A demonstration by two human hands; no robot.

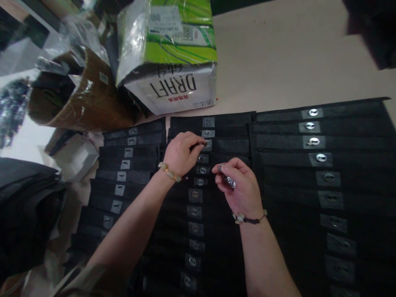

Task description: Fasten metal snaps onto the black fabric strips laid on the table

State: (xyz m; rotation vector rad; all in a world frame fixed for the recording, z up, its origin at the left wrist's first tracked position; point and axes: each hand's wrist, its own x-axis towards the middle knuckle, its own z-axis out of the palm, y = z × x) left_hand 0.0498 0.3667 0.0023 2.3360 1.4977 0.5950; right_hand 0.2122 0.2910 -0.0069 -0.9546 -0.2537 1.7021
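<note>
Overlapping black fabric pieces [229, 145] lie in three columns, each piece bearing a small clear patch. Some patches in the right column carry a shiny round metal piece [313, 112]. My left hand [183, 153] is over the upper middle column, its thumb and fingertips pinched on a small dark piece beside a clear patch [208, 145]. To its right, my right hand [239, 183] is curled palm up around several small shiny metal pieces [230, 181], with one between thumb and forefinger. Both wrists wear beaded bracelets.
A green and white box [182, 88] stands behind the middle column. Left of it is a brown round container [93, 99] with plastic in it. Dark fabric [24, 206] is heaped at the far left. The pale table [278, 49] shows behind.
</note>
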